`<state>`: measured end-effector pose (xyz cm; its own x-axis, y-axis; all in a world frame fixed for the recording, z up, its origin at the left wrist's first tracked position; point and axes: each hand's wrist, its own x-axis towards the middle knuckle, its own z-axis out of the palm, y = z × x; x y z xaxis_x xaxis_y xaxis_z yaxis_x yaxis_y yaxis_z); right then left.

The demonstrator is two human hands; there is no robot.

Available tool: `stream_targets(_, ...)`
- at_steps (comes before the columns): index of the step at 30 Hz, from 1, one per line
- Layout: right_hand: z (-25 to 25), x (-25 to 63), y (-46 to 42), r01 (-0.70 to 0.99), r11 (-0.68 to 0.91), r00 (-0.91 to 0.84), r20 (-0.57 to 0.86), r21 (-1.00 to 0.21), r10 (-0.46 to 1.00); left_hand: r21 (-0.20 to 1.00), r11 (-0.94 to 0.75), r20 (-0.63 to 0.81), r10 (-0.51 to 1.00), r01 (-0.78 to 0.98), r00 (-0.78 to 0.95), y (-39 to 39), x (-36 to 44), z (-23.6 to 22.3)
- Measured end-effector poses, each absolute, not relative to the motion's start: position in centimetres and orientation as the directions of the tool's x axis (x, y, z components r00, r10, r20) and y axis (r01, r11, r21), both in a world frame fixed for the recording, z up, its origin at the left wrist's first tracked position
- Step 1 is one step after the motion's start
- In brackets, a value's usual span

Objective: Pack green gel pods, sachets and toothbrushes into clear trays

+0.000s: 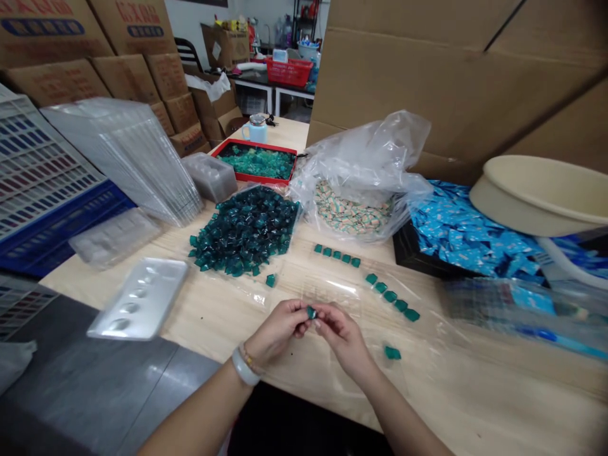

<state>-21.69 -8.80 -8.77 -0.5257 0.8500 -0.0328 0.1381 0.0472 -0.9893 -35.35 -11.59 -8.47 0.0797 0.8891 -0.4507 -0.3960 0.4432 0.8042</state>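
My left hand (278,329) and my right hand (342,335) meet above the wooden table (228,323), pinching a small teal gel pod (311,311) between their fingertips. Clear plastic film (332,285) lies under and beyond them. On it, two short rows of teal pods (337,255) (389,296) sit ahead and to the right. One loose pod (392,353) lies close to my right hand. A large heap of dark teal pods (244,231) spreads further ahead, with a single pod (270,280) just below it.
A red tray of green pods (259,161), a bag of patterned packets (351,209) and blue sachets (468,231) line the far side. A silver moulded tray (137,297), stacked clear trays (128,152), a blue crate (47,190) and a beige basin (541,193) flank them.
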Motion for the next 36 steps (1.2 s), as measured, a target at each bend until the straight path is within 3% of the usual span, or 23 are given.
stream_targets(3,-8.4,-21.1,-7.8,0.259,0.231,-0.519,0.067,-0.938,0.852,0.741,0.500,-0.500,0.857,-0.448,0.128,-11.5,-34.7,-8.6)
stream_targets(7,-7.7,-22.1,-4.8,0.500,0.477,-0.579,0.131,-0.723,0.805,0.810,0.397,-0.479,0.873,-0.431,-0.095,-11.5,-35.4,-8.3)
stream_targets(11,-7.1,-24.2,-2.2,0.657,0.687,-0.735,-0.062,-0.311,0.675,0.789,0.348,-0.476,0.867,-0.507,-0.146,-11.7,-36.8,-7.9)
stream_targets(13,-7.1,-24.9,-1.7,0.635,0.743,-0.772,-0.161,-0.211,0.615,0.794,0.355,-0.473,0.870,-0.493,-0.136,-11.8,-37.1,-8.0)
stream_targets(15,-7.0,-25.1,-1.6,0.608,0.770,-0.793,-0.180,-0.191,0.582,0.828,0.344,-0.454,0.875,-0.443,-0.170,-11.7,-37.2,-8.5)
stream_targets(19,-7.1,-25.1,-1.7,0.558,0.805,-0.829,-0.155,-0.202,0.537,0.933,0.291,-0.335,0.916,-0.211,-0.220,-11.1,-37.0,-10.0)
stream_targets(24,-7.6,-25.3,-1.2,0.559,0.797,-0.829,-0.198,-0.230,0.524,0.964,0.264,-0.251,0.932,0.014,-0.263,-10.4,-36.9,-10.8)
stream_targets(26,-7.8,-25.0,-1.2,0.575,0.768,-0.818,-0.193,-0.282,0.542,0.961,0.274,-0.271,0.917,-0.029,-0.292,-10.4,-36.9,-10.5)
stream_targets(28,-7.6,-24.3,-1.7,0.592,0.725,-0.794,-0.096,-0.353,0.601,0.934,0.299,-0.345,0.895,-0.193,-0.282,-10.6,-36.8,-10.0)
stream_targets(32,-6.9,-22.1,-4.4,0.442,0.578,-0.718,0.116,-0.686,0.686,0.833,0.340,-0.431,0.894,-0.437,-0.126,-11.3,-35.7,-8.9)
stream_targets(34,-6.9,-21.0,-5.9,0.314,0.410,-0.709,0.076,-0.856,0.701,0.811,0.373,-0.436,0.899,-0.451,-0.040,-11.7,-34.8,-8.7)
stream_targets(36,-7.3,-19.9,-7.0,0.253,0.239,-0.678,0.004,-0.938,0.735,0.794,0.423,-0.449,0.892,-0.437,0.048,-12.0,-33.9,-8.7)
